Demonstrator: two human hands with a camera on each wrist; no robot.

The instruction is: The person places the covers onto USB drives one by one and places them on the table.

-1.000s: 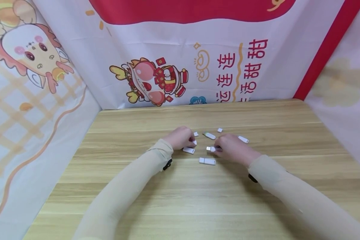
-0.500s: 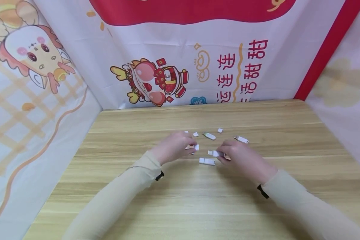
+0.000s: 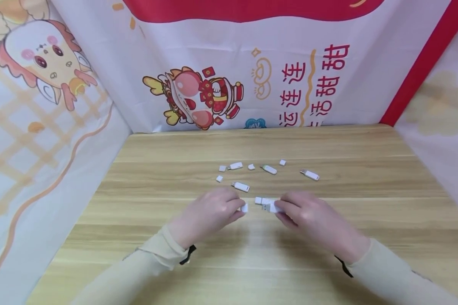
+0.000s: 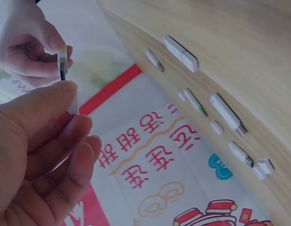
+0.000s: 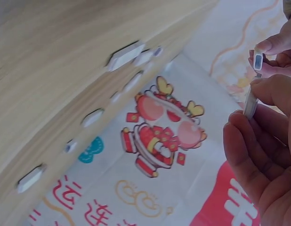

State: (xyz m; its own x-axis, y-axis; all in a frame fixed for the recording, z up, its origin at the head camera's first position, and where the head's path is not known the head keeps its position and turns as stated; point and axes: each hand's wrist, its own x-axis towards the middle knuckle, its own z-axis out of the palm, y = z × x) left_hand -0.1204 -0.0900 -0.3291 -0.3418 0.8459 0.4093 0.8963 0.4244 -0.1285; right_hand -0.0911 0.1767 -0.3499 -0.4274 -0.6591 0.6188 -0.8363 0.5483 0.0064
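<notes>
My left hand point(image 3: 210, 214) pinches a small white cap point(image 3: 244, 208) between thumb and fingers. Facing it, my right hand point(image 3: 314, 218) grips a white USB stick point(image 3: 275, 207) whose bare metal plug points left at the cap. A short gap parts plug and cap in the head view. The cap's open end point(image 5: 258, 60) shows in the right wrist view. Both hands are raised above the table. Behind the held stick lies a capped USB stick point(image 3: 258, 201), partly hidden.
Uncapped USB sticks lie farther back: one point(image 3: 240, 187) near my left hand, another point(image 3: 235, 166) behind it, a green-marked one point(image 3: 269, 169) mid-table, one point(image 3: 310, 175) at right. Several loose caps point(image 3: 219, 178) are scattered among them. Printed cloth point(image 3: 213, 51) walls the wooden table point(image 3: 229, 271).
Both hands have drawn back toward me and up from the table, the left carrying the cap and the right the USB stick. The sticks behind my left hand have come into sight.
</notes>
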